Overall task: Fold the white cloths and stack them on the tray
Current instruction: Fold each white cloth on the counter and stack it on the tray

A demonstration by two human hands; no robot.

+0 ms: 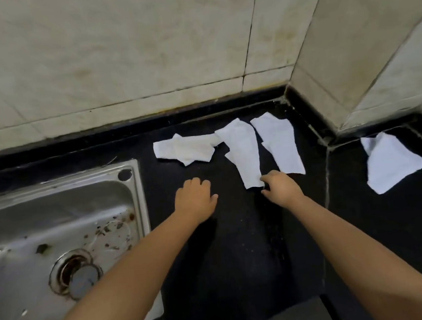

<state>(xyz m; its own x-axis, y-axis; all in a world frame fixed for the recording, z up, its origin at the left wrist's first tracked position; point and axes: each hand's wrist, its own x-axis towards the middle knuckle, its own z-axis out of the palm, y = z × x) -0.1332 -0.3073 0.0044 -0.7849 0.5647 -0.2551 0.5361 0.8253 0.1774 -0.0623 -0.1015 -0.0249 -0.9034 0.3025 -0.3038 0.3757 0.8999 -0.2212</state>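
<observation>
White cloths (245, 154) on black counter (237, 234), right hand (282, 187) fingers pinching one (near corner), left hand (195, 200) fingers loosely apart

Four white cloths lay unfolded on the black bench near the tiled wall: a crumpled cloth (185, 148) at left, a long cloth (244, 154) and a second strip (279, 143) side by side at centre. A fourth cloth (392, 163) lay rumpled, well apart at right.
</observation>
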